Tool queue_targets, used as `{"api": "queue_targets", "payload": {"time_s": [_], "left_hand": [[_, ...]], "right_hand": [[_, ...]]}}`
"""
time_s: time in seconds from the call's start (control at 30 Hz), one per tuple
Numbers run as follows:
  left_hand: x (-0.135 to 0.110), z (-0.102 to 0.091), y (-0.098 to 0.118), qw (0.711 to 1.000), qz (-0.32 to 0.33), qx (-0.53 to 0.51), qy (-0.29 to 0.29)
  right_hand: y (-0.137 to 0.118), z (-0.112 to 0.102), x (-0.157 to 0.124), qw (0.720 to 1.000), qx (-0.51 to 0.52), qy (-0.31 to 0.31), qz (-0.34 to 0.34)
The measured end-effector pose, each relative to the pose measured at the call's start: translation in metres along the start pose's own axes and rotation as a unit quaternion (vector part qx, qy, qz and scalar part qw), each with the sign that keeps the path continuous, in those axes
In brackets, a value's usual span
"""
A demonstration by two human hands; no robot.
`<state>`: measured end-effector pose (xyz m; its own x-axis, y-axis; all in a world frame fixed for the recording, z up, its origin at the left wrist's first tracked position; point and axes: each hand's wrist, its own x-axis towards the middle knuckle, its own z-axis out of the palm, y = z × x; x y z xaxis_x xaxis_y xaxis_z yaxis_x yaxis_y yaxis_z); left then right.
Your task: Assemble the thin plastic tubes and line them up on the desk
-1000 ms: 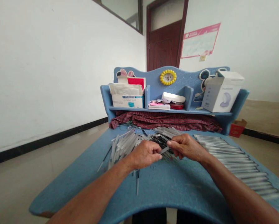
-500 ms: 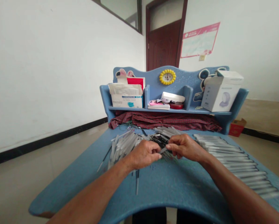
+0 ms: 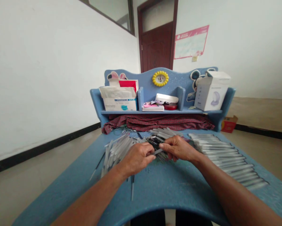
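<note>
Pinched between my two hands, over the middle of the blue desk, is a slim translucent plastic tube [image 3: 158,151]. My left hand [image 3: 136,156] has its thumb and fingers closed on the tube's left end. Thumb and forefinger of my right hand [image 3: 177,148] grip the right end. Just left of my left hand lies a pile of similar translucent tubes [image 3: 118,149]. Thin black sticks [image 3: 152,143] lie in a heap behind my fingers, partly hidden by them. On the right, many slim translucent pieces with dark ends [image 3: 222,157] lie side by side in a long row.
A blue desk [image 3: 174,188] with a raised shelf holds a mask box [image 3: 119,104], a red tin [image 3: 170,107] and a white box [image 3: 212,92]. Checked cloth [image 3: 155,122] is bunched beneath the shelf. A dark-ended stick [image 3: 132,188] lies near the front edge.
The view has turned slightly right, so everything sits further left in the picture. Both hands keep hold of the tube, with slightly more of it showing between them.
</note>
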<state>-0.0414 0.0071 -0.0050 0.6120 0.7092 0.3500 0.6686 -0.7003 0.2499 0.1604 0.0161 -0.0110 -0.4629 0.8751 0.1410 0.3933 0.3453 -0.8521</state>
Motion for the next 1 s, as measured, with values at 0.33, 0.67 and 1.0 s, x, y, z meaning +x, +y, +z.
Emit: {"api": "queue_targets", "payload": {"time_s": [0.33, 0.67, 1.0], "left_hand": [[0.006, 0.005, -0.008, 0.988, 0.058, 0.124, 0.066], [0.018, -0.001, 0.017, 0.990, -0.085, -0.109, 0.030], [0.012, -0.043, -0.017, 0.984, -0.161, -0.044, -0.062]], "right_hand": [[0.007, -0.002, 0.013, 0.996, 0.079, 0.012, 0.037], [0.004, 0.009, 0.009, 0.959, 0.282, 0.007, -0.031], [0.003, -0.001, 0.006, 0.936, 0.323, 0.136, 0.022]]}}
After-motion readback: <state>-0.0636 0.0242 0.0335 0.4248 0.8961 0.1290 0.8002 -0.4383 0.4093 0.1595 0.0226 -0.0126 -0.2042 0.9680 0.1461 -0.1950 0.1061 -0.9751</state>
